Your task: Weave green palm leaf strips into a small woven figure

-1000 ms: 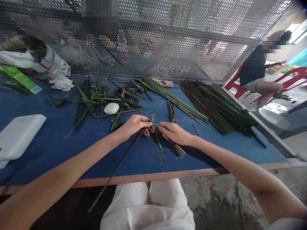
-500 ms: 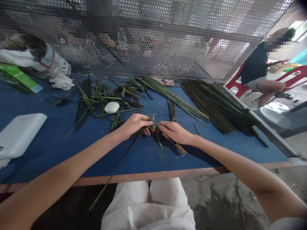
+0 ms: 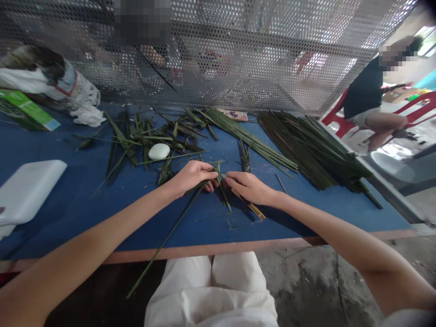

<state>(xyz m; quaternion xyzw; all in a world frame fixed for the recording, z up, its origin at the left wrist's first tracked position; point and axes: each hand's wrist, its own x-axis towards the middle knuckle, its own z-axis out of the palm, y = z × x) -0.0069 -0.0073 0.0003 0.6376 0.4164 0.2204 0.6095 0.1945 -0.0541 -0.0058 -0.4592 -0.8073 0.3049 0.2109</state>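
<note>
My left hand [image 3: 195, 176] pinches folded green palm-leaf strips [image 3: 223, 195] between thumb and fingers. One long strip trails from it over the table's front edge. Close beside it, my right hand [image 3: 250, 186] is closed, its fingertips almost against the leaf. From under this hand sticks a thin tool with a yellowish-brown handle [image 3: 256, 211]; a small greyish tip shows at the fingertips, but I cannot tell its kind. Just beyond the right hand lies a woven leaf piece [image 3: 244, 156]. A pale egg-shaped object [image 3: 159, 151] rests behind my left hand.
Loose leaf pieces [image 3: 127, 141] litter the blue table [image 3: 112, 209]. Leaf bundles [image 3: 303, 150] lie back right. At left are a white device [image 3: 32, 190], a green box [image 3: 27, 109] and crumpled tissue [image 3: 87, 116]. A perforated metal screen [image 3: 218, 54] stands behind; a person [image 3: 364, 95] sits at right.
The hands stay almost where they were, with the fingertips shifting slightly at the leaf. A greyish tip shows more plainly between them.
</note>
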